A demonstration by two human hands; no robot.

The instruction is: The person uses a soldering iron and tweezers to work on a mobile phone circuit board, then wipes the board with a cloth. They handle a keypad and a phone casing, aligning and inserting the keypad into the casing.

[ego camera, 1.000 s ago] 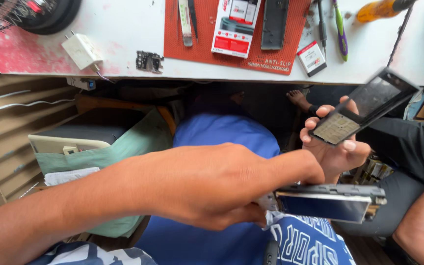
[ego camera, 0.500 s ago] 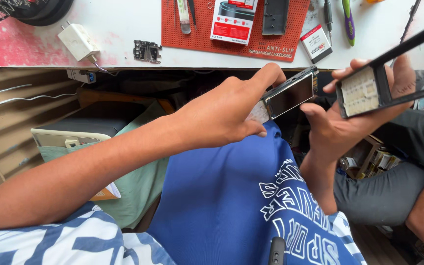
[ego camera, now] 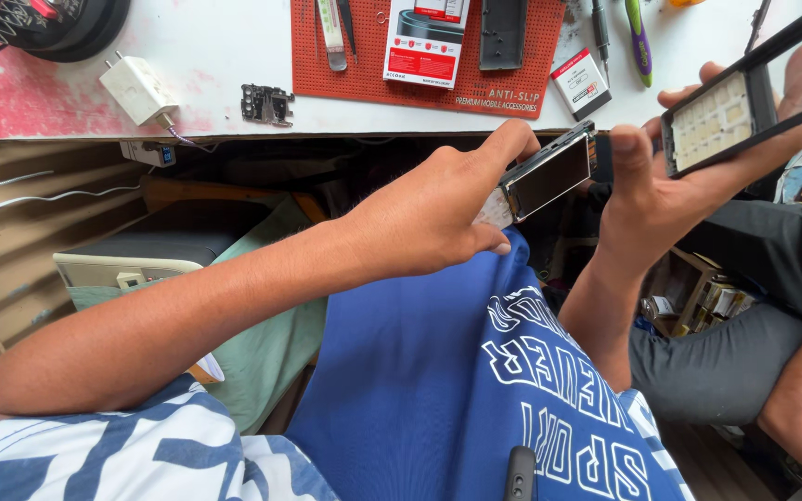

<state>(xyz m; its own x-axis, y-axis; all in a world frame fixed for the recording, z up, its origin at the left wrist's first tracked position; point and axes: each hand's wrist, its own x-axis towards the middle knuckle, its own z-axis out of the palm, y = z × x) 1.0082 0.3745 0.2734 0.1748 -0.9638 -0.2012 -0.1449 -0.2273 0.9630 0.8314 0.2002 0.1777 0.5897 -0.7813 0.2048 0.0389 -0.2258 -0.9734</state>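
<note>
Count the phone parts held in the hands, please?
2: the left hand grips a phone body with screen; the right hand holds a black keypad frame.

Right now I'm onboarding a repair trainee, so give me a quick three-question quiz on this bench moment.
1. True or false: the left hand holds the phone body by its edge.
2. What does the right hand hold? A) tweezers B) the front cover with keypad C) a charger
3. Fill in: the white charger plug lies on the white table, to the ____ of the red mat.

Key: 1 true; 2 B; 3 left
</note>
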